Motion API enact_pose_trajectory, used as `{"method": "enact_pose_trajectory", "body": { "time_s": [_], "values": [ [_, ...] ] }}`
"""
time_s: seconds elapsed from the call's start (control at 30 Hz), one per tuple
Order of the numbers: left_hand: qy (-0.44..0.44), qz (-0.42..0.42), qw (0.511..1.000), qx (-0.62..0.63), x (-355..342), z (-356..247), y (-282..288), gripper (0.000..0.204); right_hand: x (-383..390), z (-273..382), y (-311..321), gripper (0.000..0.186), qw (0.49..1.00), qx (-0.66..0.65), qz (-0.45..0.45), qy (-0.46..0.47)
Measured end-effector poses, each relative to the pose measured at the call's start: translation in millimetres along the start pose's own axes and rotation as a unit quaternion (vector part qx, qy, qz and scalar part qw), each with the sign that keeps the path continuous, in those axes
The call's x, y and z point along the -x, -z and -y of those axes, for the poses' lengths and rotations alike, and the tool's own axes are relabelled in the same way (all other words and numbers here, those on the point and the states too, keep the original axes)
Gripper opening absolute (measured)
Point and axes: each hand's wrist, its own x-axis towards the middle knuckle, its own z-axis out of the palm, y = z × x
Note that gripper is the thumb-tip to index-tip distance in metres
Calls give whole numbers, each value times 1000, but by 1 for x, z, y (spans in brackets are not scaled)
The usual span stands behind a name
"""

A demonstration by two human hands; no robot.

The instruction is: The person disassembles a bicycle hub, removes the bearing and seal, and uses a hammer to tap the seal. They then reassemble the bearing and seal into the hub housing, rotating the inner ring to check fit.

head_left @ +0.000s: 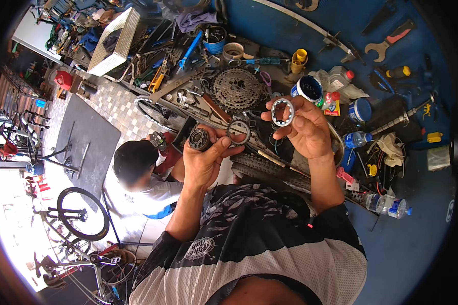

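Observation:
My left hand (206, 162) is closed around a dark, greasy cylindrical metal part (199, 139) with a round opening facing up. A thin dark metal ring (248, 133) is also held at its fingertips, beside the cylinder. To the right, my right hand (310, 132) grips a silver ring with a notched inner edge (283, 122) between thumb and fingers. Both hands are raised over the cluttered bench, apart from each other. Just beyond them lies a large bicycle cassette (236, 89) with toothed sprockets.
A blue paint tub (306, 89), plastic bottles (358, 139) and loose tools crowd the bench. A bicycle tyre (269, 170) lies close under my hands. Another person in a dark cap (135, 160) is low at my left. A wrench (389, 43) hangs on the blue wall.

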Motion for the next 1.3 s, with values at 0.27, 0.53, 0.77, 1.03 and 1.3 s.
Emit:
{"method": "enact_pose_trajectory", "body": {
  "time_s": [0.27, 0.53, 0.77, 1.03, 1.3],
  "values": [
    [9, -9, 1000, 23, -1, 1, -2, 16, -3, 3, -34, 27, 884, 459, -32, 82],
    [2, -4, 1000, 6, -2, 0, -3, 17, -10, 5, -56, 57, 798, 591, -28, 112],
    [-12, -31, 999, -12, 2, -1, -5, 18, -13, 10, -52, 52, 802, 583, -30, 127],
    [-22, -49, 997, -53, 3, -1, -8, 19, -13, 9, -48, 53, 807, 579, -31, 116],
    [-25, -55, 996, -71, 6, -4, -14, 24, -12, 7, -46, 56, 803, 586, -20, 109]
  ]
}}
